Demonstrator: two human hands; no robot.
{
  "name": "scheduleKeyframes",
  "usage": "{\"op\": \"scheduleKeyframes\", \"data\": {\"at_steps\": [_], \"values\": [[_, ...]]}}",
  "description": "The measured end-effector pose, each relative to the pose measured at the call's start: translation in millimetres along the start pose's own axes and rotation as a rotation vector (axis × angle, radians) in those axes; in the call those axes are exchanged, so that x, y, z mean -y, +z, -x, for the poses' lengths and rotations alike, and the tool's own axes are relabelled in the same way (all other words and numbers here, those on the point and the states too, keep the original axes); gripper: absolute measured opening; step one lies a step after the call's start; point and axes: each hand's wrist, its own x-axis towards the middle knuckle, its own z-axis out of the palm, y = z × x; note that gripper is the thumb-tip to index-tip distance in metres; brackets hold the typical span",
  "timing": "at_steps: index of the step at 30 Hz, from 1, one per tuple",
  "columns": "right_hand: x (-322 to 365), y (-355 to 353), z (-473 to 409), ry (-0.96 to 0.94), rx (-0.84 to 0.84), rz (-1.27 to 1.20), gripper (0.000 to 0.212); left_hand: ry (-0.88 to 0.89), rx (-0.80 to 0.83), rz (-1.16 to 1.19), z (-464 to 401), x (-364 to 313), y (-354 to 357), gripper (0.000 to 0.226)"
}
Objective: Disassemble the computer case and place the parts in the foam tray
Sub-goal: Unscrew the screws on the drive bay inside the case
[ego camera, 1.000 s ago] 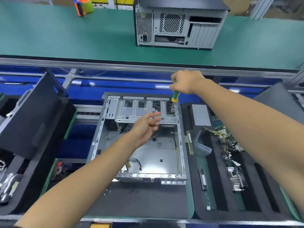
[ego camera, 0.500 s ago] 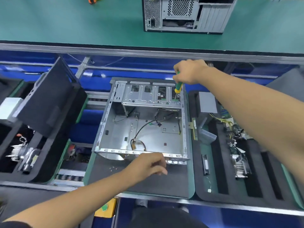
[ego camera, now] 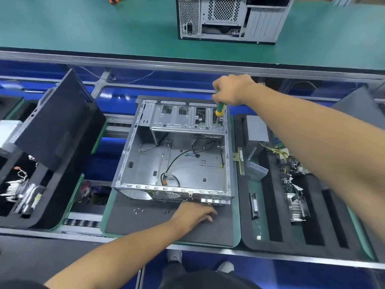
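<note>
My right hand (ego camera: 230, 89) grips 1 screwdriver (ego camera: 219, 110) at 1 open case (ego camera: 177, 151); left hand (ego camera: 194, 212) loose-fingered on mat (ego camera: 145, 224), approx 6 screws (ego camera: 139, 210) nearby.

Both forearms are bare, with no sleeves, gloves, watch or rings showing. Below, dark trousers (ego camera: 200, 276) and pale shoes (ego camera: 174, 256) are visible.

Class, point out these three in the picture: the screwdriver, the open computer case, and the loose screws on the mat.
screwdriver (ego camera: 220, 110), head view, yellow-green handle.
open computer case (ego camera: 183, 163), head view, bare floor panel.
loose screws (ego camera: 138, 210), head view, the small cluster.
</note>
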Motion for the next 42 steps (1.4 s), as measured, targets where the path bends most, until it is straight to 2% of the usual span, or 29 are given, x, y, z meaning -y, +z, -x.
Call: {"op": "scheduleKeyframes", "data": {"at_steps": [3, 8, 11, 17, 19, 21, 22, 23, 27, 29, 31, 32, 33, 35, 36, 39, 42], "values": [[-0.6, -0.1, -0.2, 0.005, -0.005, 0.003, 0.017, 0.086, 0.078, -0.091, 2.7, 8.2, 10.0, 0.049], [-1.1, -2.1, -0.7, 0.004, -0.001, -0.006, 0.017, 0.116, 0.158, -0.082, 3.8, 11.2, -3.4, 0.067], [-2.1, -4.1, -1.7, 0.002, 0.007, -0.020, 0.018, 0.226, 0.183, -0.227, 2.2, 9.8, -17.7, 0.080], [0.9, -3.6, -4.2, -0.014, 0.009, -0.018, 0.016, 0.602, 0.202, -0.595, 7.3, -8.9, -56.5, 0.064], [3.3, -3.8, -4.9, -0.022, 0.006, -0.010, 0.015, 0.670, 0.219, -0.536, 7.2, -12.5, -74.5, 0.060], [5.7, -4.0, -6.5, -0.035, 0.007, 0.002, 0.015, 0.737, 0.252, -0.469, 7.9, -19.5, -88.5, 0.039], [6.8, -4.1, -8.0, -0.043, 0.007, 0.009, 0.015, 0.734, 0.238, -0.388, 10.2, -24.2, -94.9, 0.026], [7.9, -4.0, -9.2, -0.050, 0.007, 0.015, 0.016, 0.729, 0.148, -0.303, 10.3, -27.9, -99.4, 0.025], [12.0, -5.2, -13.4, -0.078, 0.014, 0.032, 0.019, 0.556, -0.332, -0.081, -15.3, -26.3, -135.4, 0.027], [14.4, -6.4, -15.1, -0.089, 0.017, 0.033, 0.017, 0.386, -0.630, -0.007, -44.8, -16.4, -155.1, 0.029], [15.9, -6.8, -16.7, -0.098, 0.019, 0.036, 0.016, 0.122, -0.795, 0.103, -77.4, -4.2, -176.1, 0.025], [15.9, -6.7, -17.4, -0.103, 0.021, 0.034, 0.015, 0.030, -0.792, 0.137, -94.4, 3.2, -185.3, 0.019], [15.5, -6.4, -18.1, -0.108, 0.025, 0.030, 0.015, -0.027, -0.746, 0.163, -110.4, 10.1, -195.1, 0.023], [14.5, -6.9, -19.6, -0.111, 0.040, 0.013, 0.013, -0.068, -0.603, 0.232, -140.1, 23.7, -215.5, 0.049], [13.6, -7.2, -20.5, -0.107, 0.048, 0.003, 0.013, -0.079, -0.530, 0.262, -151.8, 27.9, -225.6, 0.051], [10.5, -7.1, -24.7, -0.097, 0.068, -0.021, 0.012, -0.050, -0.314, 0.326, -174.2, 31.0, -244.2, 0.021], [5.8, -5.7, -28.1, -0.075, 0.070, -0.042, 0.013, -0.045, -0.196, 0.292, -182.5, 34.2, -247.1, 0.014]]}}
